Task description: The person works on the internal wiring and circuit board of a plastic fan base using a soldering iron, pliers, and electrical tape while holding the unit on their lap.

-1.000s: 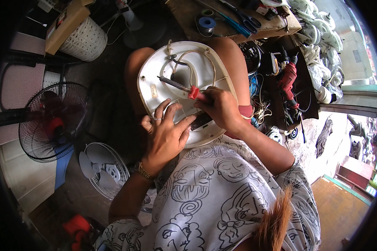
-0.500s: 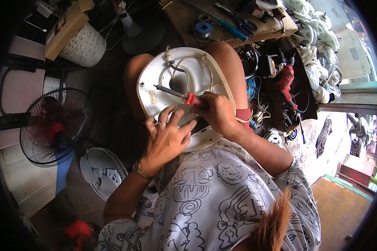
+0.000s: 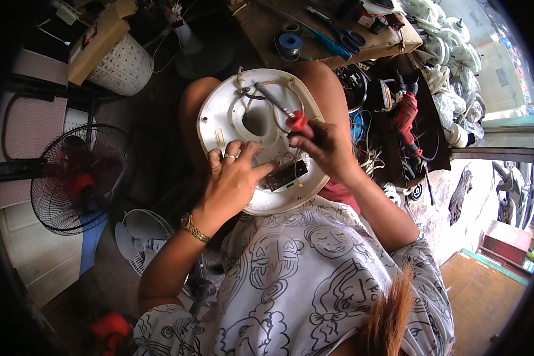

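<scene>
A white plastic fan base [image 3: 214,108] lies across my thighs, its hollow side facing up and a round hole near its middle. My right hand [image 3: 329,151] is closed around the red handle of a soldering iron [image 3: 298,122]. The iron's metal barrel points up and left over the base's far part. My left hand [image 3: 226,183] rests on the near left of the base with its fingers bent and apart. Its index finger reaches toward a black switch block [image 3: 286,175] with thin wires [image 3: 292,157]. The cord [image 3: 260,89] runs along the far side.
Beyond my knees, a low table [image 3: 258,35] carries a solder spool [image 3: 290,45], scissors [image 3: 350,38] and a teal-handled tool [image 3: 332,44]. A red drill [image 3: 405,113] lies right. Left stand a black fan [image 3: 80,178] and a white fan [image 3: 137,240]. White parts [image 3: 456,47] pile far right.
My right hand has lifted and moved slightly right with the soldering iron, whose barrel has swung toward the far side. The black switch block now shows more. My left hand stays nearly in place.
</scene>
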Motion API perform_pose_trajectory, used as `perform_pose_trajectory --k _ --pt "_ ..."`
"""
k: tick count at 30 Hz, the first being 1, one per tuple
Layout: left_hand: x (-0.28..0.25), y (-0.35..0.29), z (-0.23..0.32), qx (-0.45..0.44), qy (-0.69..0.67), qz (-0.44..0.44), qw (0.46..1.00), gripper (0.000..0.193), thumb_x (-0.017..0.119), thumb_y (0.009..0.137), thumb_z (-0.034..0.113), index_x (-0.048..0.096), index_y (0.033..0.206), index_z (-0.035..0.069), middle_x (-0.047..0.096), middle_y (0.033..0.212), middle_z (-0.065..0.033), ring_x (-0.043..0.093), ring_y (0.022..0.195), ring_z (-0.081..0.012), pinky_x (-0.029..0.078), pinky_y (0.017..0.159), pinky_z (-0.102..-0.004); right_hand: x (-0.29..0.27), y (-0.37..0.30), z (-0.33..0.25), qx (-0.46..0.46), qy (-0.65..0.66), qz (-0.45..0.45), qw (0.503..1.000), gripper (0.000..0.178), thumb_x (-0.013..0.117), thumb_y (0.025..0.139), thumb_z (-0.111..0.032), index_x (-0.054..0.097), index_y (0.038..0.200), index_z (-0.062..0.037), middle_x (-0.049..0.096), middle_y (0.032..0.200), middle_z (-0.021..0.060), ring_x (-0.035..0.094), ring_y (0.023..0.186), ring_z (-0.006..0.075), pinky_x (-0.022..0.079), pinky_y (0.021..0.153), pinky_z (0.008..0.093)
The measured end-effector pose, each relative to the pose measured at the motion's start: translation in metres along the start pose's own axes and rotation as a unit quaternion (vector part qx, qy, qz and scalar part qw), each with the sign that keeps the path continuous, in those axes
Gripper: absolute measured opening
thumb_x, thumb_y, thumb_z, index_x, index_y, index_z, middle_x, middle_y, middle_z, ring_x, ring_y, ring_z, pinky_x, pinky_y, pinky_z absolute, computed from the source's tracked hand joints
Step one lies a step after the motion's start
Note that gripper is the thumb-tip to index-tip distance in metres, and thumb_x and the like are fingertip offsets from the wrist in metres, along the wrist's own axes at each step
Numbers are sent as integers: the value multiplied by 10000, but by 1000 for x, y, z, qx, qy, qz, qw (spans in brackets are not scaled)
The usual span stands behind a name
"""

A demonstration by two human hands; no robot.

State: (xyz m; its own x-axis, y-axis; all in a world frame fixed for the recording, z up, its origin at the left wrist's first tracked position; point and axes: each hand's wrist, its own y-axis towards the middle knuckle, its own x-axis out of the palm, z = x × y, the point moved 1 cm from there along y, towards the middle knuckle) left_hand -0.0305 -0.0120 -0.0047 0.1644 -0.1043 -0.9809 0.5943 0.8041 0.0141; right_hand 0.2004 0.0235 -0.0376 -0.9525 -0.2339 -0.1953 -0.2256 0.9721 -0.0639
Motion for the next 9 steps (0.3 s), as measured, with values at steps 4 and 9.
perform_pose_trajectory --k 4,9 --pt "1 -1 -4 1 -40 -4 999 419 632 866 75 785 1184 302 561 1165 -1 481 1176 -225 304 927 -461 -46 -1 -34 35 83 -20 996 269 757 972 -209 708 1110 16 682 875 -10 563 778 40 480 696 227" --pt "-8 10 -11 6 -95 -85 992 455 634 846 22 794 1190 274 546 1174 -22 475 1173 -225 316 924 -478 -116 6 -34 7 130 152 980 343 686 1014 -307 647 1198 -19 715 832 20 660 688 90 503 613 235"
